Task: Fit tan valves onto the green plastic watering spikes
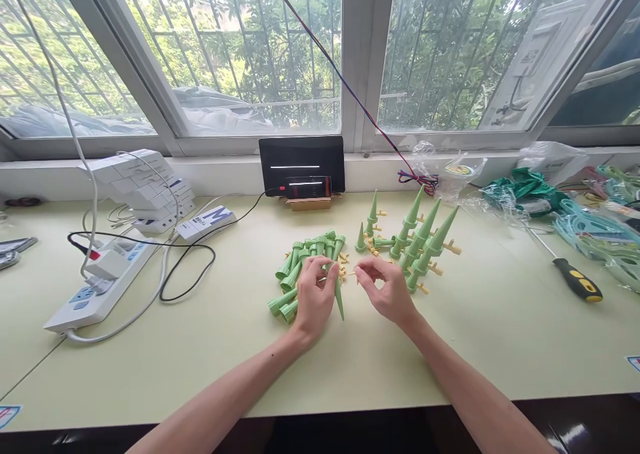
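My left hand [315,301] is closed around a green plastic watering spike [339,302], whose pointed tip slants down toward the table. Just to the right, my right hand [389,293] pinches a small yellow valve [351,273] by its end, a short gap from the spike. Behind and left of my left hand lies a pile of loose green spike parts [284,301]. Several small yellow valves [343,258] lie between the hands, partly hidden. Beyond my right hand, green spikes [424,231] stand point up with yellow valves sticking out of their sides.
A tablet [300,151] and a phone [315,187] lean on a stand at the back. On the left are a power strip [107,294], looping cables and stacked white boxes [150,187]. A screwdriver [575,279] and plastic-wrapped items [590,234] lie at the right.
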